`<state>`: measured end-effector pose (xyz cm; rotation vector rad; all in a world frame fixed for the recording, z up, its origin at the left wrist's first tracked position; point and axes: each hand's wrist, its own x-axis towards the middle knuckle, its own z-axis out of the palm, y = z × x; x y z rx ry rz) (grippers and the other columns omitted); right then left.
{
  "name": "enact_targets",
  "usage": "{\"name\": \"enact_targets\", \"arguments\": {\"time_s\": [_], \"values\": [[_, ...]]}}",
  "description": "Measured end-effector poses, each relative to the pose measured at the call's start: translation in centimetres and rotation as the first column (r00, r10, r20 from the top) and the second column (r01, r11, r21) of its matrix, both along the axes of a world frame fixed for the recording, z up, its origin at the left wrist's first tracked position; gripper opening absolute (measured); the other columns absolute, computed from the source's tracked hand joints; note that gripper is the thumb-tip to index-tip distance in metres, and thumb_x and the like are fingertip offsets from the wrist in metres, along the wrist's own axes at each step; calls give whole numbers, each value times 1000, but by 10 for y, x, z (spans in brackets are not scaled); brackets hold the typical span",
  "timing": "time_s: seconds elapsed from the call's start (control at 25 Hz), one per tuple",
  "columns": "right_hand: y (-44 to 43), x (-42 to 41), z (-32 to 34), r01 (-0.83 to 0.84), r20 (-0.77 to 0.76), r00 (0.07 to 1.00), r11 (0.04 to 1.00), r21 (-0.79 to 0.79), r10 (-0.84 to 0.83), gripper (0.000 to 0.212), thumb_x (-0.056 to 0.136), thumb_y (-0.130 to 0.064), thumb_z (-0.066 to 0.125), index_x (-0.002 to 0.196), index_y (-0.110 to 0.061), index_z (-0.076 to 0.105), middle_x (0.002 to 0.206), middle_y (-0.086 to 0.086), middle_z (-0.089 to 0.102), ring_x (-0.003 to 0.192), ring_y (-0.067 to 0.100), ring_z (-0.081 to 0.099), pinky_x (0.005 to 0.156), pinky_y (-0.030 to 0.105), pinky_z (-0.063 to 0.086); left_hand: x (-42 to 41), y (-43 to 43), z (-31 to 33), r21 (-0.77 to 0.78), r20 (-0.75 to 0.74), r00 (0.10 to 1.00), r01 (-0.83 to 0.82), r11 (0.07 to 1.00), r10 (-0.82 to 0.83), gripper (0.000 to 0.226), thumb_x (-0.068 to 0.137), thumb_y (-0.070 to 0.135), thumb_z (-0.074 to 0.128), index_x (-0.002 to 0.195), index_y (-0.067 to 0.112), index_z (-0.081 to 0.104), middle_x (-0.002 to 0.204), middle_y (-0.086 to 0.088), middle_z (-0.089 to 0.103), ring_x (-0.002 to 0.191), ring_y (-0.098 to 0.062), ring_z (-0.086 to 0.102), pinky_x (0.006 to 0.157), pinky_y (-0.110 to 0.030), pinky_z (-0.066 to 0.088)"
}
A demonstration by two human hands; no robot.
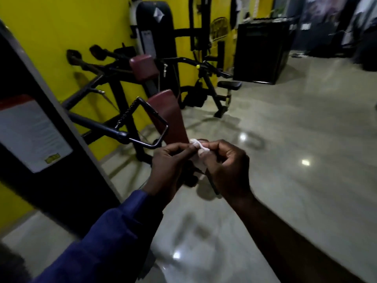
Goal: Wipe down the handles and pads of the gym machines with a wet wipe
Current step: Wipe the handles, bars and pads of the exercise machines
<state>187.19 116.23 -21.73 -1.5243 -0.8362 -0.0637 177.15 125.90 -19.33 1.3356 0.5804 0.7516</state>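
Glossy floor [285, 139] before a yellow wall [51, 27]. Left: black column [61, 170] bearing a white placard [30, 135]. Centre: machine with a rectangular looped handle [142, 121] and a long maroon pad [169, 117]; a second pad [143, 67] stands behind. Both hands are raised just below the handle, partly covering the long pad's lower end: left hand [171, 166], blue-sleeved, and right hand [228, 164], bare-armed, fingers curled, each pinching the crumpled white wipe [199, 147] held between them

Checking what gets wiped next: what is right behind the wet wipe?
A long maroon pad rises behind the wet wipe, which the left hand and right hand pinch. The pad's lower end is hidden by the hands.
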Motion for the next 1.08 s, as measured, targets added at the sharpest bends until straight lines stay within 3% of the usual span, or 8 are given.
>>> {"name": "enact_targets", "arguments": {"time_s": [0.12,0.24,0.52,0.6,0.72,0.8,0.96,1.08], "values": [[66,29,-17,-247,112,960,963,-106,258,41,82,-17,85,122,-16,76,125,-10,73,115,-5,65,95,17,55,12,59,-12,-27,40,989,-144,989,145,32,94,26,73,98,-6,77,100,-31,74,92,-52,71,83,-59,58],[144,50,-33,-260,243,924,951,-165,295,43,83,-5,82,124,-15,75,120,-4,76,111,-9,64,90,6,51,21,120,-30,-97,34,969,-239,966,243,37,98,26,68,102,-11,75,103,-29,75,100,-49,72,95,-57,56],[295,97,-52,-515,54,833,807,-288,551,31,88,-3,76,115,-18,79,112,-10,78,103,-7,70,91,17,57,39,234,-60,-196,-32,908,-415,888,418,19,93,13,67,100,1,80,105,-25,76,100,-34,74,95,-43,58],[330,107,-63,-550,60,798,766,-334,600,32,85,-2,77,111,-20,81,108,-13,79,101,-9,70,92,19,57,38,269,-82,-180,-103,831,-556,812,546,14,91,10,71,98,1,80,102,-25,76,93,-29,73,90,-39,58],[390,110,-86,-590,32,763,716,-373,646,25,84,-11,78,104,-24,83,96,-14,80,88,-9,72,85,24,60,32,321,-122,-101,-259,587,-806,583,767,6,87,16,77,93,15,76,91,-13,77,90,-24,71,86,-40,59],[422,108,-99,-634,27,701,640,-434,713,17,84,-25,76,98,-24,84,88,-9,80,79,-5,72,77,24,59,29,349,-136,-66,-339,460,-882,467,821,25,75,34,83,94,23,71,94,-4,76,94,-24,72,91,-47,59],[438,109,-118,-635,21,542,426,-644,840,28,92,-46,67,92,-23,83,77,3,77,80,16,73,70,26,49,39,381,-141,57,-423,366,-902,428,829,26,74,24,94,86,21,71,93,-7,78,90,-25,76,85,-47,63],[453,117,-126,-690,-127,570,389,-610,812,30,92,-43,70,82,-16,81,68,0,74,70,15,71,70,34,55,37,394,-140,80,-454,311,-919,386,835,29,70,8,95,78,12,68,92,-18,77,90,-35,77,77,-48,65]]}}
